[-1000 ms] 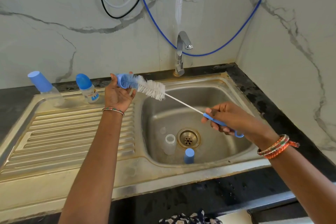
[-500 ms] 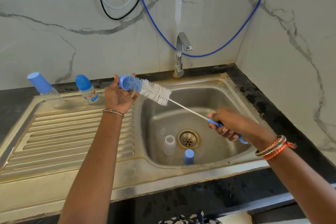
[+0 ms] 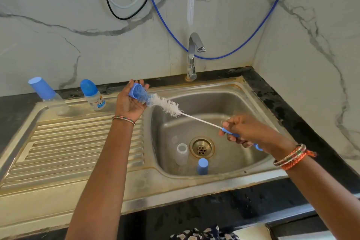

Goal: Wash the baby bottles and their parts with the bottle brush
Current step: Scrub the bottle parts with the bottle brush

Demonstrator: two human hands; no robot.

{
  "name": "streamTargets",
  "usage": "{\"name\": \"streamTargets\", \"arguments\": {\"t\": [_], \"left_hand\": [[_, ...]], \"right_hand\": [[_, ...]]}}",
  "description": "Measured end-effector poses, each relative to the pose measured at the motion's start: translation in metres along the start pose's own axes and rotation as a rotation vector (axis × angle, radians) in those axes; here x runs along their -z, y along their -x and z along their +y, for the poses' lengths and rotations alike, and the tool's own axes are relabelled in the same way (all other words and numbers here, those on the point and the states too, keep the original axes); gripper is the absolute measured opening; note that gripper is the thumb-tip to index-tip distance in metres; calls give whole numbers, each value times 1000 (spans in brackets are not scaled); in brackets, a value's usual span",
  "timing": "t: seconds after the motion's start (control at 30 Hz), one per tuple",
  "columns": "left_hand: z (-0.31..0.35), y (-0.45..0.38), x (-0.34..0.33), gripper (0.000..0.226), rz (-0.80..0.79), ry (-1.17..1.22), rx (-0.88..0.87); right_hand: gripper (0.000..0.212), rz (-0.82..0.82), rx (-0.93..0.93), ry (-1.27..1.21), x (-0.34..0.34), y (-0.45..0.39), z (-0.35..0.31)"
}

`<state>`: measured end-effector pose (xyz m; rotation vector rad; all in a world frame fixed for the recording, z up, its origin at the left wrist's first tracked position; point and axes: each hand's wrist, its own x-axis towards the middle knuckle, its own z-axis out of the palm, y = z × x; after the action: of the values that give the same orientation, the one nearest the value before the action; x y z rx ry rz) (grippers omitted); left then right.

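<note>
over the sink: brush tip inside a small blue cap

above the basin's left edge, the left hand cradles a blue cap, fingers curled round it, mouth facing right. the right hand pinches the blue handle of the bottle brush, whose blue tip bristles sit inside the cap while the white bristles stay outside.

the risk, as i judge it: the long thin wire stem may flex and pop the tip out, or a hard push could knock the cap from the loose hold into the sink.

the cap looks small, smooth plastic, probably slippery when wet. a clear bottle and another blue cap wait by the drain.
</note>
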<state>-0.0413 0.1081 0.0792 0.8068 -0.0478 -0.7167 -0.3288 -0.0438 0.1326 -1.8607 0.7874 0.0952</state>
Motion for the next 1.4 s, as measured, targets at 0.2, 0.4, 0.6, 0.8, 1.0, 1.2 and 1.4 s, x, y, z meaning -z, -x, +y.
{"name": "streamTargets", "arguments": {"t": [0.2,0.4,0.6,0.8,1.0,1.2,1.4], "left_hand": [[-1,0,3,26,33,-95,13],[0,1,1,15,-30,33,17],[2,-1,3,17,96,35,-16],[-5,0,3,22,117,-75,53],[-8,0,6,25,118,-8,0],[-4,-19,22,26,273,49,-30],[-58,-21,3,23,52,-315,184]], "right_hand": [[9,600,387,362,-4,-8,13],[36,-119,-133,-10,1,-1,2],[22,388,219,551,-9,-4,8],[17,824,562,579,-7,-11,15],[44,-154,-182,86,3,-8,14],[40,254,70,352,32,-3,60],[30,583,226,372,18,-20,74]]}}
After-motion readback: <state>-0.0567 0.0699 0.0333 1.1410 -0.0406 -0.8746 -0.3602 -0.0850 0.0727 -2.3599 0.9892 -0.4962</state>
